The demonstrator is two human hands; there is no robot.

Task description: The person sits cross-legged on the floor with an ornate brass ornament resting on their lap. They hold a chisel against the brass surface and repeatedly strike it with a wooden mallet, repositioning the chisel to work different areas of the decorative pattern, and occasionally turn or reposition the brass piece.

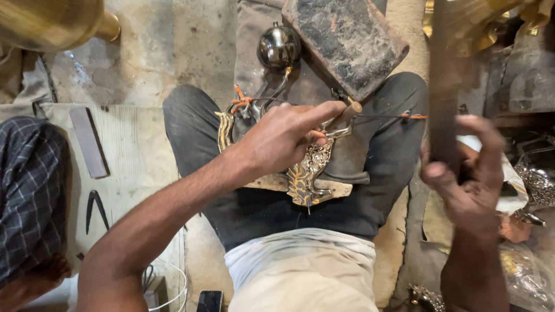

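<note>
Left hand (283, 138), centre of frame, fingers closed on a slim wood-handled punch (344, 115) set against an ornate gilt, scrollwork brass piece (309, 170) lying across the lap. Right hand (468, 173), right of frame, gripping a dark, motion-blurred striking bar (444, 86). Best practice, judged: hold the punch steady and upright, strike squarely, keep fingertips clear.
</note>
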